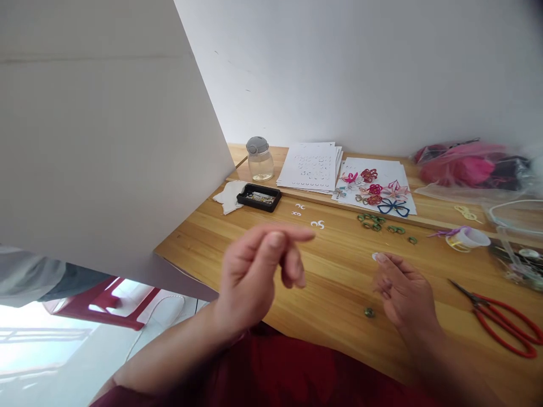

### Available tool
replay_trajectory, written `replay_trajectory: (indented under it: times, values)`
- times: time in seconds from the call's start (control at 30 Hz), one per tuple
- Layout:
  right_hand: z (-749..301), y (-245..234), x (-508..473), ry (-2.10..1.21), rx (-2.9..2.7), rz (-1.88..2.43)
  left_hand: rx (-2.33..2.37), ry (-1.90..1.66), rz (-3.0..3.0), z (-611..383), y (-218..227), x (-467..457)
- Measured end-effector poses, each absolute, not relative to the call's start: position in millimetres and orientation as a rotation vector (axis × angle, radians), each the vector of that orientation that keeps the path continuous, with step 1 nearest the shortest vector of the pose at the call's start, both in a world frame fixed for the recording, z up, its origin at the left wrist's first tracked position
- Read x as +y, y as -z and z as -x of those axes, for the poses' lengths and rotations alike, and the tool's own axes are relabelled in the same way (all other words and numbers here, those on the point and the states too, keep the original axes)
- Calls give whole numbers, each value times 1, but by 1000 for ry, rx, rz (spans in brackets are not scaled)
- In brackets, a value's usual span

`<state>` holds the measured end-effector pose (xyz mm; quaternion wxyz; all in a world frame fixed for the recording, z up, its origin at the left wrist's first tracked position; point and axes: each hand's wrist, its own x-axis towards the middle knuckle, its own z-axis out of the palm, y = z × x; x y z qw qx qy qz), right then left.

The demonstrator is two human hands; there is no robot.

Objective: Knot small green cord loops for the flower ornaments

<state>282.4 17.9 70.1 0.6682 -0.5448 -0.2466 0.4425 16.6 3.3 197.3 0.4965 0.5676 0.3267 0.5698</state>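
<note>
Above the wooden table, my left hand (258, 271) has its index finger stretched out and its other fingers loosely bent; no object shows in it. To the right, my right hand (405, 294) is closed in a pinch on a small white curved piece (375, 256). Just left of that hand a small green ring-shaped piece (369, 312) lies on the wood. Beyond my left hand lie several white curved paper pieces (317, 224). A cluster of green curved pieces (371, 221) lies farther back.
Red-handled scissors (500, 316) lie at the right, near a white cup (467, 239). Along the back stand a grey-lidded jar (259, 161), a black tray (259, 198), paper sheets (307, 165), colourful flower-like ornaments (374, 190) and a plastic bag (470, 169). A partition (106, 141) rises on the left.
</note>
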Motion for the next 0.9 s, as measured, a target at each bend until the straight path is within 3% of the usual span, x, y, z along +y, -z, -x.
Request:
replay_trajectory:
  times: [0.3, 0.9]
  values:
    - [-260, -95, -2, -1112, -607, 1152, 720, -968, -1302, -61, -160, 35]
    - [-241, -109, -24, -1191, -691, 1141, 672, -843, -984, -71, -129, 28]
